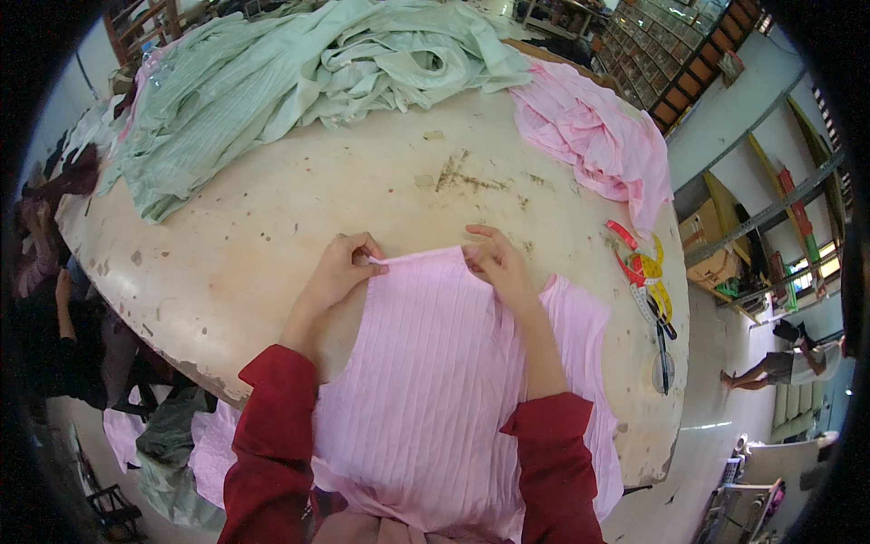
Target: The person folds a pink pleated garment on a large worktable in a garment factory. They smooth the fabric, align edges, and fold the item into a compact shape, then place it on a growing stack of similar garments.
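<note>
A pink pleated garment (421,347) lies over the near part of the table, its lower part bunched against my body. My left hand (346,268) pinches the upper left corner of its shoulder edge between thumb and fingers. At the other end of that edge, my right hand (495,262) has its fingers curled at the fabric, index finger extended; whether they grip it is hard to tell. Another pleated pink part (584,326) spreads to the right, beneath my right forearm.
Green garments (272,88) are heaped along the far side of the worn table (326,183). A pink cloth pile (591,129) lies far right. A tape measure (646,268) and eyeglasses (663,370) rest near the right edge. People are at the left and a person (781,367) at the right.
</note>
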{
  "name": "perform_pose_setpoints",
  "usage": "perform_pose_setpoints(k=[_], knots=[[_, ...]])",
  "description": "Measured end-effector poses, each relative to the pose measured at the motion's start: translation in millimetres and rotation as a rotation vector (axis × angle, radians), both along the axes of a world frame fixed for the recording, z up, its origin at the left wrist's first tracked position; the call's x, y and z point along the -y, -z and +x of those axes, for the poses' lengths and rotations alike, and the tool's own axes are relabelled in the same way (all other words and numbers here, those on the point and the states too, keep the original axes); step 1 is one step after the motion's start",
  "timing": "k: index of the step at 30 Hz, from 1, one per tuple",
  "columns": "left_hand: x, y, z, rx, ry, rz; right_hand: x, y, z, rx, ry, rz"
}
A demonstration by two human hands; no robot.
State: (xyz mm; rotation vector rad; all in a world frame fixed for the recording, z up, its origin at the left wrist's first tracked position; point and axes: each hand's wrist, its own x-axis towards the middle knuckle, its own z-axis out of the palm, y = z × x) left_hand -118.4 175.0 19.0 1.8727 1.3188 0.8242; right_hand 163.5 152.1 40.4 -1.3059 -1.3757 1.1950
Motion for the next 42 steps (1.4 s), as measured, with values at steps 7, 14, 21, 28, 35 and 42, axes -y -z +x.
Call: perform_pose_setpoints(k=[7,14,21,28,35,42], knots=[[-1,-6,1,0.047,0.029,-0.07,8,-19,53,0.214,-0.356,-0.199],[2,-6,-5,-0.187,-0.061,0.101,6,-14,58,0.45,-0.401,-0.106],[-15,5,13,-0.459,-0.084,0.472,9,-6,49,0.496,-0.233,0.017],[-56,-19,60,-0.819,0.019,0.542,18,-18,67,0.721,-0.072,0.324],[-28,-26,137,-0.426,0.414,0.086,26,-1,82,0.611,-0.048,0.327],[-30,-10,131,-0.21,0.447,-0.011,23,11,80,0.33,-0.004,0.228]])
